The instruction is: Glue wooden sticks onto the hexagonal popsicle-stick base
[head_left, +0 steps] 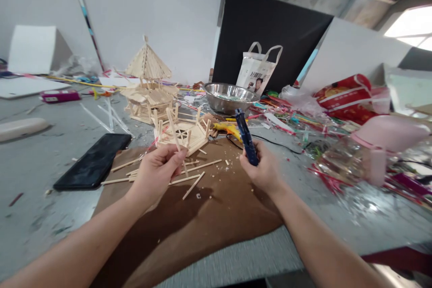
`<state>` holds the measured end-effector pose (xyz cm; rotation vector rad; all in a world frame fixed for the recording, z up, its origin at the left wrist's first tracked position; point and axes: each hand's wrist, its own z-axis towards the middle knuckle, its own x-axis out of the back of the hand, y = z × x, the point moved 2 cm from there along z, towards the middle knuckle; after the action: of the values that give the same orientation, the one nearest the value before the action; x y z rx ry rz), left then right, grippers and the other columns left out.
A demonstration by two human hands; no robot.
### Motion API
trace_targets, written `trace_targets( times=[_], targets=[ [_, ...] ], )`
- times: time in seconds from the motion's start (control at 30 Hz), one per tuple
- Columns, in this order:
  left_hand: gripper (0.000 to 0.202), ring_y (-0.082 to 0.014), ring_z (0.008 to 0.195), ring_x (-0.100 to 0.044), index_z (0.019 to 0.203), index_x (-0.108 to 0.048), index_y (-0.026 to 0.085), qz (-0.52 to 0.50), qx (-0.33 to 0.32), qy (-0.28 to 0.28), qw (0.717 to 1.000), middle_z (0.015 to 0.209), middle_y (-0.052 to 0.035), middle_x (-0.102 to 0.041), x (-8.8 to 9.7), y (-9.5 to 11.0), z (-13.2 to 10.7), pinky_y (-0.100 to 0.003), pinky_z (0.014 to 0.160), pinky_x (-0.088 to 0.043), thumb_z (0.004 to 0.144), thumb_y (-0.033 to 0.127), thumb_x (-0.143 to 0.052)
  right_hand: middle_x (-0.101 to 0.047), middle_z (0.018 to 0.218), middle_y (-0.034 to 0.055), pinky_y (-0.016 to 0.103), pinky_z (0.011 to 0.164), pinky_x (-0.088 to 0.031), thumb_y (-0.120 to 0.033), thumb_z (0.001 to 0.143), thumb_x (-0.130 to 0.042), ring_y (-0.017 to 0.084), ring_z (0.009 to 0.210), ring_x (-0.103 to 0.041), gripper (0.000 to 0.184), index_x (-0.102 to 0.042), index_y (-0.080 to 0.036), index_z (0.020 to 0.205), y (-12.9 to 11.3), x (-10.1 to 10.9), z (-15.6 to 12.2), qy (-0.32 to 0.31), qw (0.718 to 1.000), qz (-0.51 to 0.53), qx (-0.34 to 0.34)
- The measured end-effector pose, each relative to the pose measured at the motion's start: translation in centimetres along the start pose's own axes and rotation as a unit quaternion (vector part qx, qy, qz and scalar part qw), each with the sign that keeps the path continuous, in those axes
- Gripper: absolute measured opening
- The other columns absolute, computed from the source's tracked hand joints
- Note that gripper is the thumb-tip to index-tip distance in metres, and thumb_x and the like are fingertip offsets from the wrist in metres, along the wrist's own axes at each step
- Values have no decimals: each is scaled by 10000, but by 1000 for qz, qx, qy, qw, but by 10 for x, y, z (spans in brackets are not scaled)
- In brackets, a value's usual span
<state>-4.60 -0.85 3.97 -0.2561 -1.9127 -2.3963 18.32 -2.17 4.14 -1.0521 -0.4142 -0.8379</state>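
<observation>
My left hand [160, 168] pinches a thin wooden stick [173, 131], tilted upward between thumb and fingers. In my right hand [261, 168] is a dark blue hand tool [247, 139], held upright with its top end pointing away; its exact kind does not show. Just beyond the left hand sits a low wooden stick frame [197, 137] with short upright posts. Several loose wooden sticks [194, 185] lie under and beside that hand on a brown sheet [216, 229]. Behind the tool rests a yellow glue gun [229, 130].
A wooden stick pavilion model [148, 94] with a pointed roof stands at the back. Left lie a black phone [92, 162] and a purple box [60, 96]. A metal bowl [231, 104], a white bag [258, 72], a pink-lidded jug [378, 153] and scattered scraps occupy the right.
</observation>
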Motion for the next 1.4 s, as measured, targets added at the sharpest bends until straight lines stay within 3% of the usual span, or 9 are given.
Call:
trace_targets(
  times=[0.1, 0.2, 0.27, 0.4, 0.57, 0.63, 0.77, 0.97, 1.4],
  targets=[
    [221, -51, 382, -437, 831, -555, 140, -38, 38, -84, 995, 526, 26, -557, -4, -4, -2, -176, 385, -354, 684, 295, -498, -554, 751, 38, 277, 603, -422, -282, 659, -472, 146, 629, -528, 306, -416, -177, 941, 0, 0, 0, -2, 1000, -1, 10],
    [247, -120, 623, -567, 883, -576, 137, -99, 38, -189, 976, 720, -39, -627, -5, -6, -3, -248, 609, -457, 701, 239, -444, -563, 808, 48, 294, 641, -420, -276, 648, -466, 169, 703, -540, 354, -402, -190, 985, 4, 0, 2, -15, 999, -29, 7],
    [277, -144, 679, -576, 895, -571, 125, -126, 43, -232, 964, 814, -72, -622, -5, -7, -4, -294, 662, -462, 729, 259, -394, -564, 861, 58, 308, 671, -414, -276, 643, -460, 186, 765, -538, 394, -387, -196, 1022, 6, 0, 2, -22, 999, -49, 6],
    [263, -107, 563, -560, 926, -497, 141, -69, 50, -224, 971, 661, -16, -586, -9, -9, -4, -254, 560, -471, 717, 295, -459, -539, 969, 80, 323, 720, -403, -256, 629, -451, 207, 858, -516, 478, -353, -184, 1092, 6, -1, 3, -48, 996, -73, 21],
    [483, -24, 372, -459, 1203, -209, 260, -45, 37, -244, 968, 834, -14, -573, -16, -11, -4, -158, 352, -372, 760, 305, -397, -465, 1100, 89, 333, 785, -385, -237, 600, -458, 219, 949, -471, 555, -323, -171, 1135, 5, -4, 3, -68, 992, -96, 45],
    [428, -10, 347, -407, 1166, -282, 223, -8, 31, -235, 972, 832, -20, -584, -15, -12, -2, -145, 333, -326, 763, 323, -385, -449, 1118, 93, 334, 796, -383, -234, 603, -456, 219, 968, -459, 568, -310, -163, 1147, 5, -5, 3, -74, 991, -101, 50],
    [300, -19, 362, -366, 923, -513, 157, 88, 5, -214, 973, 708, 1, -589, -11, -13, 1, -152, 349, -280, 744, 371, -402, -450, 1110, 92, 339, 846, -354, -199, 592, -445, 211, 996, -442, 580, -306, -154, 1153, 4, -7, 1, -92, 988, -101, 75],
    [311, -83, 478, -464, 953, -561, 166, 155, -41, -178, 971, 527, 25, -540, -11, -16, 2, -171, 444, -343, 734, 341, -426, -438, 1130, 78, 355, 882, -319, -188, 567, -464, 220, 1032, -415, 611, -305, -191, 1156, -1, -8, -1, -120, 984, -101, 80],
    [319, -121, 670, -535, 962, -575, 140, 176, -72, -155, 970, 771, -29, -618, -10, -17, 4, -196, 574, -415, 730, 309, -437, -488, 1062, 76, 338, 814, -360, -142, 563, -489, 210, 956, -468, 578, -341, -199, 1119, 2, -12, -3, -134, 982, -70, 111]
  ],
)
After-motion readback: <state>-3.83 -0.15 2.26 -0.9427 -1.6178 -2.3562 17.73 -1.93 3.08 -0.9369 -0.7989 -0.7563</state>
